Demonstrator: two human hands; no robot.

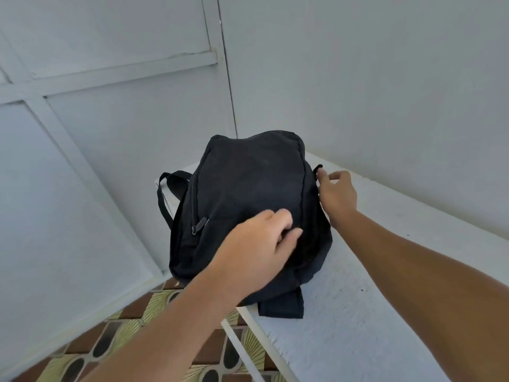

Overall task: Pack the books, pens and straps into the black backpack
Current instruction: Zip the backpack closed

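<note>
The black backpack (248, 183) lies bulging on the left end of a white table (385, 271), its zips looking closed. A zipper pull (196, 229) sits on its left side. My left hand (259, 249) rests on the bag's near part, fingers and thumb curled and pinching the fabric by the right seam. My right hand (337, 194) is at the bag's right side and pinches a small black loop (319, 168) there. One shoulder strap (165, 194) loops out on the left, and another strap end (281, 304) lies on the table in front. No books or pens show.
The table stands in a corner between two pale walls (385, 78). Its left edge (248, 340) drops to a patterned tile floor (124, 326). The bare white tabletop stretches to the right of the bag.
</note>
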